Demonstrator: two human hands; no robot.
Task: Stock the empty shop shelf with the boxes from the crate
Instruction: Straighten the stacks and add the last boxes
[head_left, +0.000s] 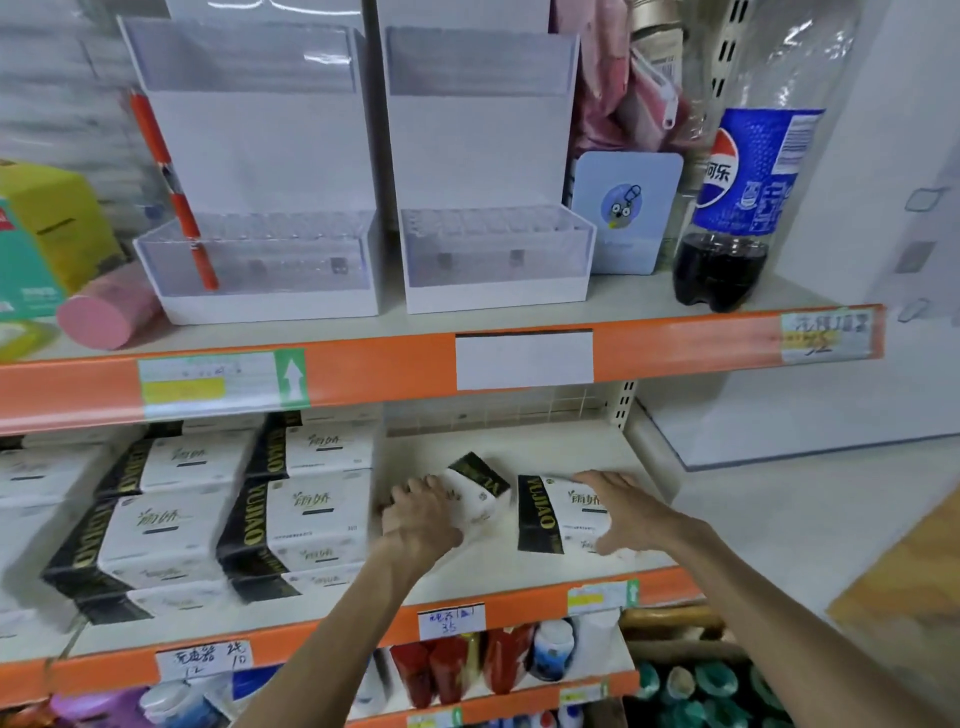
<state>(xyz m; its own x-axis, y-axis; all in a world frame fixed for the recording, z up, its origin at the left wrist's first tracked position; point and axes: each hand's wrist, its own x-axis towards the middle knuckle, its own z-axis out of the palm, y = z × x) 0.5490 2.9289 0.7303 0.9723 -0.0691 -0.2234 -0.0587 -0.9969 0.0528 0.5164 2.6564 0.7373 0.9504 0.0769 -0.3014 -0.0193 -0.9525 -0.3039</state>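
While stacked white-and-black cardboard cartons (291, 519) fill the left of the cream, orange-edged metal shelf (519, 444), the left hand (423, 514) grips a tilted carton (480, 491) and the right hand (631, 512), fingers spread, rests on a second carton (550, 514).

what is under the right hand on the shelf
A white box with a black band, resting on the shelf. The right hand spreads over its right end, which is hidden. The left hand grips a tilted box.
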